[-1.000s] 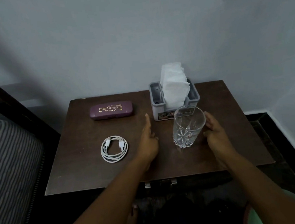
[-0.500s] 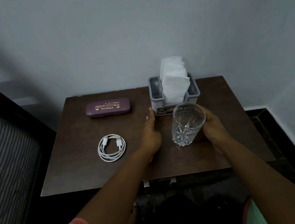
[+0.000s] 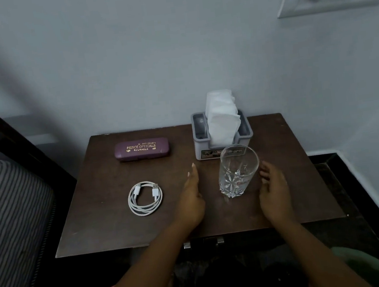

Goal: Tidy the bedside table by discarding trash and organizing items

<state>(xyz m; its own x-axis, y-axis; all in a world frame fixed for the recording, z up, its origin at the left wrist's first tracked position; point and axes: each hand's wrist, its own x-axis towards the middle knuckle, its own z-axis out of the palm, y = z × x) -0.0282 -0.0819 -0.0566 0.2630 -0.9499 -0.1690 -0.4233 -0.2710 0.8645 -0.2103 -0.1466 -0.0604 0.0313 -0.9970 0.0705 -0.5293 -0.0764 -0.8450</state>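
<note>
Presently the glass (image 3: pixel 238 172) stands upright at centre right of the worktop (image 3: pixel 112 223), in front of the tissue holder (image 3: pixel 222 143). Right hand (image 3: pixel 273 191) lies nearer, just right of it, fingers (image 3: pixel 265 171) open, empty. Left hand (image 3: pixel 191 201) sits further left, flat, empty.

On the table (image 3: pixel 113 227), the glass (image 3: pixel 237 172) stood before the tissue holder (image 3: pixel 222 137), between my hands; the cable (image 3: pixel 145 198) lay left, the spectacle case (image 3: pixel 141 149) behind it.
</note>
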